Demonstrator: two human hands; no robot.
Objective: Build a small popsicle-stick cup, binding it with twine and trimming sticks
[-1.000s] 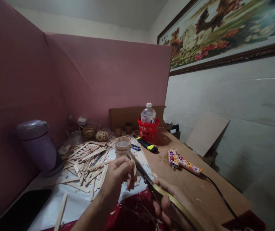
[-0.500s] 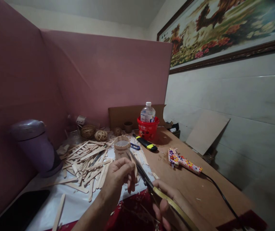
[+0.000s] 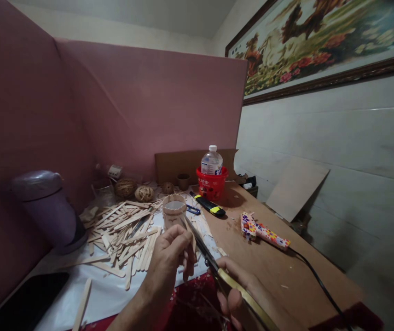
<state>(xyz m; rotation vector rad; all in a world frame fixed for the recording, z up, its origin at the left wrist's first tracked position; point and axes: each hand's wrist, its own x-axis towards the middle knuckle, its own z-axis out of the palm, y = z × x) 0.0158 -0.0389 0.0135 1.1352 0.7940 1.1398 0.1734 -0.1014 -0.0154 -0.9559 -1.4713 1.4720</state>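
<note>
Craft stick [image 3: 193, 242]: pinched upright in the left hand [image 3: 169, 257], its tip meeting the scissors [image 3: 200, 248] blades.
Left grip: fingertips closed on the stick, just beside the blades.
Right grip: right hand [image 3: 238, 287] clenched on the gold scissor handles, below and right of the left grip.
Doing it well: hold the stick square to the blades, fingers clear of them.
Beyond the grip: stick pile [image 3: 124, 230] and stick-walled cup [image 3: 174, 210] on the desk [image 3: 273, 271].

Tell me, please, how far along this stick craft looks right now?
Done: a small round stick cup stands assembled. In hand: the left hand pinches a stick at the scissors held by the right hand. Left: a large pile of loose sticks.
</note>
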